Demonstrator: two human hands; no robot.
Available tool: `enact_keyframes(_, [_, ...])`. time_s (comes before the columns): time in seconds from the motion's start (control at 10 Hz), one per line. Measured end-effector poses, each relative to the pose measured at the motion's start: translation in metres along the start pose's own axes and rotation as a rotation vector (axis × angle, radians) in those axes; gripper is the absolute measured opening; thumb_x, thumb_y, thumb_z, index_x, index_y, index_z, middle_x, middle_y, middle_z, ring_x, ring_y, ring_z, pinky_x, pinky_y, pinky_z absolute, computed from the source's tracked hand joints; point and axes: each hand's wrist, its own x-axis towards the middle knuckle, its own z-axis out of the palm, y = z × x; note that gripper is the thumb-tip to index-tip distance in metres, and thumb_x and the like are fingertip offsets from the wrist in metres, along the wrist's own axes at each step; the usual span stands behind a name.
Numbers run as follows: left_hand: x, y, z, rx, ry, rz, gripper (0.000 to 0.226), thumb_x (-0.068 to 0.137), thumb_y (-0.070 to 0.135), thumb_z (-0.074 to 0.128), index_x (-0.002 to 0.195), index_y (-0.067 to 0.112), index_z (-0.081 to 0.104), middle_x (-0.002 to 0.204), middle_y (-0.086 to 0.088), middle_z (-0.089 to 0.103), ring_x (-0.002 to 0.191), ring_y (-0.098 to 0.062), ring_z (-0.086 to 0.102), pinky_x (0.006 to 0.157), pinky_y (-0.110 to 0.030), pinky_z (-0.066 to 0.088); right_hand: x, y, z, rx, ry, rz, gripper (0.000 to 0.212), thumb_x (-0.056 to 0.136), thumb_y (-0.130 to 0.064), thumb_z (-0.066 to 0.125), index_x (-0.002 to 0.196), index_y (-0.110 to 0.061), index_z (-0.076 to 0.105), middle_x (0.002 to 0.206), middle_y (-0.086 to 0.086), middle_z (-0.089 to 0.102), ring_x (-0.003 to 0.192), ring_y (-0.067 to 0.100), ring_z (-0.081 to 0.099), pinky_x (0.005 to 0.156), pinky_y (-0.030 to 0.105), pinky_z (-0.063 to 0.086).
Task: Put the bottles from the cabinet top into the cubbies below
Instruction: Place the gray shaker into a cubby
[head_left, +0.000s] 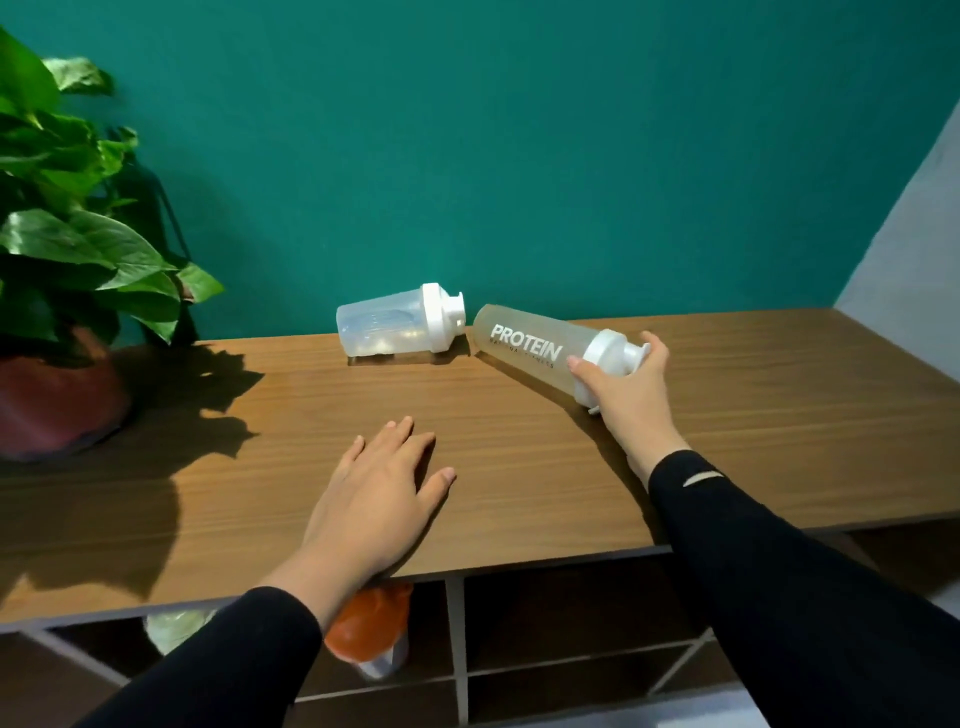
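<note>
Frosted bottle (530, 347) lies beside the clear shaker (395, 328), right hand (626, 387) clasping its lid end. Lifted carelessly, its base could knock that shaker rolling. Left hand (376, 491) rests flat, holding nothing.

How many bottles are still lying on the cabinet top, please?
2: a clear bottle lies on its side near the wall, and the PROTEIN bottle lies beside it, its cap end gripped by the right hand.

A tall frosted translucent plastic bottle (524, 345) printed PROTEIN lies on its side on the wooden cabinet top (519, 467), white lid toward the right; a shorter clear plastic shaker bottle (384, 328) with white lid lies sideways just beside it, near the wall; an orange-lidded bottle (371, 631) and a pale one (174, 629) sit in a cubby (426, 654) below.
</note>
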Motion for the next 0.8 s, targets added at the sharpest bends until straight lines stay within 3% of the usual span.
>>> enact_keyframes(0.1, [-0.006, 0.005, -0.012, -0.126, 0.065, 0.024, 0.061, 0.096, 0.056, 0.044, 0.151, 0.031, 0.035, 0.159, 0.005, 0.036, 0.148, -0.012, 0.027, 0.123, -0.039, 0.016, -0.031, -0.007, -0.022, 0.026, 0.057, -0.036, 0.102, 0.077, -0.044, 0.083, 0.156, -0.039, 0.019, 0.153, 0.009, 0.042, 0.129, 0.029, 0.054, 0.108, 0.056, 0.050])
enact_keyframes(0.2, [-0.024, 0.019, -0.039, -0.264, 0.234, 0.151, 0.070, 0.091, 0.052, 0.057, 0.152, 0.030, 0.030, 0.157, 0.007, 0.037, 0.144, -0.014, 0.029, 0.122, -0.044, 0.023, -0.084, -0.029, -0.059, -0.029, 0.058, -0.140, 0.107, 0.066, -0.047, 0.086, 0.153, -0.037, 0.026, 0.155, 0.005, 0.041, 0.134, 0.024, 0.052, 0.111, 0.055, 0.048])
enact_keyframes(0.3, [-0.056, 0.050, -0.062, -0.118, 0.311, 0.454, 0.093, 0.081, 0.063, 0.062, 0.155, 0.024, 0.020, 0.162, -0.001, 0.026, 0.149, -0.017, 0.021, 0.122, -0.045, 0.017, -0.150, -0.066, -0.092, -0.128, 0.010, -0.193, 0.104, 0.055, -0.050, 0.087, 0.145, -0.048, 0.034, 0.150, -0.010, 0.046, 0.135, 0.016, 0.052, 0.111, 0.046, 0.047])
enact_keyframes(0.4, [-0.098, 0.089, -0.057, -0.088, 0.268, 0.606, 0.106, 0.073, 0.065, 0.068, 0.155, 0.023, 0.016, 0.162, -0.008, 0.029, 0.149, -0.023, 0.026, 0.122, -0.046, 0.020, -0.230, -0.090, -0.113, -0.186, -0.065, -0.173, 0.099, 0.034, -0.056, 0.087, 0.121, -0.069, 0.042, 0.134, -0.026, 0.057, 0.126, 0.004, 0.058, 0.095, 0.031, 0.056])
enact_keyframes(0.5, [-0.145, 0.108, -0.024, -0.351, 0.217, 0.591, 0.105, 0.066, 0.053, 0.078, 0.151, 0.028, 0.021, 0.151, 0.008, 0.042, 0.140, -0.013, 0.040, 0.117, -0.036, 0.033, -0.272, -0.082, -0.101, -0.052, -0.070, -0.077, 0.105, 0.025, -0.050, 0.094, 0.122, -0.054, 0.054, 0.131, -0.023, 0.064, 0.131, 0.008, 0.057, 0.100, 0.027, 0.052])
enact_keyframes(0.6, [-0.170, 0.115, -0.009, -0.729, -0.129, 0.317, 0.096, 0.066, 0.049, 0.082, 0.140, 0.053, 0.021, 0.132, 0.043, 0.032, 0.130, 0.018, 0.029, 0.111, -0.010, 0.025, -0.272, -0.038, -0.090, -0.493, 0.733, -0.273, 0.057, 0.082, -0.055, 0.076, 0.125, -0.033, 0.046, 0.089, -0.009, 0.076, 0.087, 0.014, 0.057, 0.104, 0.011, 0.036])
enact_keyframes(0.7, [-0.161, 0.105, 0.015, -0.890, -0.425, 0.147, 0.085, 0.063, 0.048, 0.080, 0.138, 0.041, 0.041, 0.122, 0.029, 0.047, 0.133, 0.006, 0.039, 0.113, -0.018, 0.031, -0.251, 0.023, -0.056, -0.888, 1.149, -0.309, 0.058, 0.109, -0.033, 0.036, 0.160, -0.010, 0.022, 0.098, -0.016, 0.069, 0.069, 0.013, 0.047, 0.080, 0.015, 0.040])
enact_keyframes(0.8, [-0.160, 0.085, 0.037, -0.747, -0.499, 0.200, 0.090, 0.073, 0.047, 0.079, 0.147, 0.049, 0.027, 0.150, 0.027, 0.026, 0.141, 0.004, 0.026, 0.117, -0.029, 0.030, -0.280, 0.055, -0.054, -0.265, 0.194, 0.497, 0.128, 0.074, -0.092, 0.040, 0.160, 0.002, 0.022, 0.129, 0.017, 0.069, 0.105, 0.021, 0.070, 0.099, 0.029, 0.054])
